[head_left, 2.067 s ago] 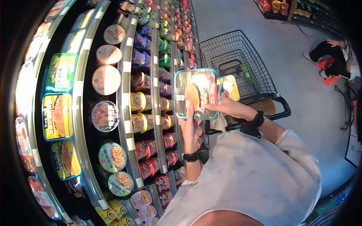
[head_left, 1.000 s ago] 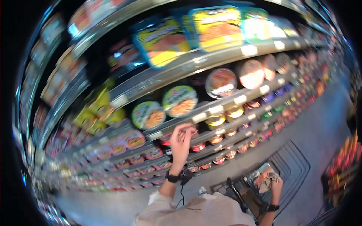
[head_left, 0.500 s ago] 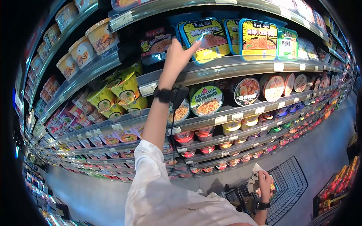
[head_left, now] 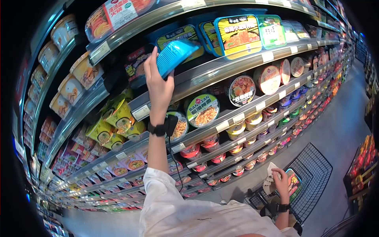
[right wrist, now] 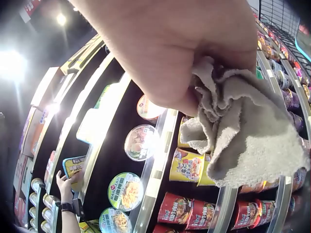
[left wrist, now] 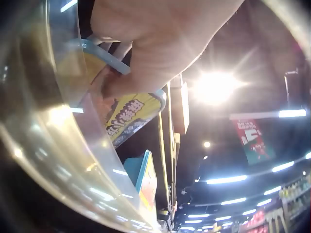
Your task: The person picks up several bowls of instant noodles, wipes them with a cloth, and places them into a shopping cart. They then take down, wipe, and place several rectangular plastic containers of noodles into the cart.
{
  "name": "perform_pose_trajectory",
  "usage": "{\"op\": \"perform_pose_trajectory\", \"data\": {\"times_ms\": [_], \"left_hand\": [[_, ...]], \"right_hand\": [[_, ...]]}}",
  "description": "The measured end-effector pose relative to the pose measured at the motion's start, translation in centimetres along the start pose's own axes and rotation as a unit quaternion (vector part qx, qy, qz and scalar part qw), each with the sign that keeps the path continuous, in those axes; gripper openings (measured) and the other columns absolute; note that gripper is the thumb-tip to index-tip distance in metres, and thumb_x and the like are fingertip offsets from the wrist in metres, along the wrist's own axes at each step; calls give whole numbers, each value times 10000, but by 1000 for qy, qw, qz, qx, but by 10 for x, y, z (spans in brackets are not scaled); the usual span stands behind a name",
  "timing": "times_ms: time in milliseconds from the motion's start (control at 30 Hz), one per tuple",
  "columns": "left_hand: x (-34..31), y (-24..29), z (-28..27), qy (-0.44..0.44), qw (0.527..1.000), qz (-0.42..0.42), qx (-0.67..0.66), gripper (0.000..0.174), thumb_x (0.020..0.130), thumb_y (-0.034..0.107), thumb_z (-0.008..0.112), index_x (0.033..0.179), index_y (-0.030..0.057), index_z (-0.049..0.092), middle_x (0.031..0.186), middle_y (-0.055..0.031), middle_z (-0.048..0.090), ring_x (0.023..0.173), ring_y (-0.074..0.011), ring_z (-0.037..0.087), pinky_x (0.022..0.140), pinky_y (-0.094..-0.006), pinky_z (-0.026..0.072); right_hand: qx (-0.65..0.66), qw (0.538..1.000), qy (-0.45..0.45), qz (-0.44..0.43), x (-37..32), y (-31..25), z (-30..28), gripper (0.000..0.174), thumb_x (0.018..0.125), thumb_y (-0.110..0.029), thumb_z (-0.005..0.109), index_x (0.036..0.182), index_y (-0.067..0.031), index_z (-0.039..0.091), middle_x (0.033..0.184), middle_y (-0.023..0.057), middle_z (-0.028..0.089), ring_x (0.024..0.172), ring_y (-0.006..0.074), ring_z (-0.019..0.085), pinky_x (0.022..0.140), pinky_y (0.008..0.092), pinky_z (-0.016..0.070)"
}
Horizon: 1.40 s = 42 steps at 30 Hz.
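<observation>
My left hand [head_left: 160, 89] grips a boxed noodle tray [head_left: 173, 57] at the upper shelf, fingers along one side and thumb on the other. The tray is tipped so its ribbed blue outside faces the head camera. In the left wrist view, its yellow printed lid [left wrist: 129, 116] shows below the hand [left wrist: 155, 34]. Beside the cart handle, low on the right, my right hand [head_left: 281, 185] holds a crumpled greyish cloth [right wrist: 257, 131]. The cloth hangs from the curled fingers in the right wrist view.
More boxed noodle trays [head_left: 239, 35] stand along the same shelf, behind its clear front lip. Round noodle bowls [head_left: 202, 110] line the shelf below. A black wire cart [head_left: 312, 181] with a boxed tray [head_left: 293, 182] in it stands at the lower right.
Both hands held a boxed tray by the cart at first. My left hand then rose to the shelf and now grips a tray, tipped up. My right hand keeps the cloth by the cart.
</observation>
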<state>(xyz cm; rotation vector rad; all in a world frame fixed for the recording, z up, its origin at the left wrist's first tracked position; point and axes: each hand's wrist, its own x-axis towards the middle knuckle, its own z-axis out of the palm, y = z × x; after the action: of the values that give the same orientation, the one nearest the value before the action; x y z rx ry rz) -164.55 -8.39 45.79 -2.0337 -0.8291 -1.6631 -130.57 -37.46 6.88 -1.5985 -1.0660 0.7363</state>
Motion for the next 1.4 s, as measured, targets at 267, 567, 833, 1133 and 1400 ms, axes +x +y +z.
{"op": "perform_pose_trajectory", "data": {"times_ms": [267, 567, 833, 1133, 1400], "left_hand": [[-19, 32, -10, -55, 988, 119, 77, 855, 650, -33, 729, 1454, 116, 482, 1345, -130, 530, 1237, -324, 501, 1066, -468, 374], [-88, 112, -18, 98, 969, -70, -218, 728, 769, 15, 839, 1384, 1, 450, 1245, -117, 566, 1133, -213, 573, 991, -343, 441], [-202, 198, 60, -289, 686, -374, -553, 532, 972, 194, 670, 1398, -6, 420, 1175, -100, 603, 1033, -124, 584, 906, -271, 467], [-220, 239, 77, -337, 568, -440, -609, 597, 973, 251, 670, 1439, 8, 388, 1246, -117, 567, 1094, -152, 582, 922, -299, 499], [-228, 249, 84, -406, 683, -299, -528, 710, 856, 218, 791, 1426, -11, 436, 1213, -120, 585, 1111, -172, 575, 967, -327, 462]], "right_hand": [[24, 996, 86, 11, -12, -43, -2, 671, 891, -207, 693, 1456, 14, 406, 1364, 191, 547, 1252, 260, 539, 1058, 351, 415], [208, 959, 194, 9, -8, -51, -12, 444, 976, -209, 634, 1338, 25, 526, 1253, 104, 615, 1127, 161, 580, 973, 293, 455], [161, 921, 306, -181, 3, -182, -31, 386, 1015, -121, 547, 1376, 11, 511, 1321, 103, 589, 1223, 153, 521, 1035, 315, 417], [-181, 912, 203, -307, -9, -140, -16, 541, 900, -14, 588, 1432, -24, 490, 1511, 182, 440, 1424, 356, 386, 1164, 434, 319], [-25, 945, 220, -243, -2, -132, -39, 460, 983, -103, 523, 1435, -24, 487, 1525, 148, 442, 1464, 316, 337, 1200, 421, 241]]}}
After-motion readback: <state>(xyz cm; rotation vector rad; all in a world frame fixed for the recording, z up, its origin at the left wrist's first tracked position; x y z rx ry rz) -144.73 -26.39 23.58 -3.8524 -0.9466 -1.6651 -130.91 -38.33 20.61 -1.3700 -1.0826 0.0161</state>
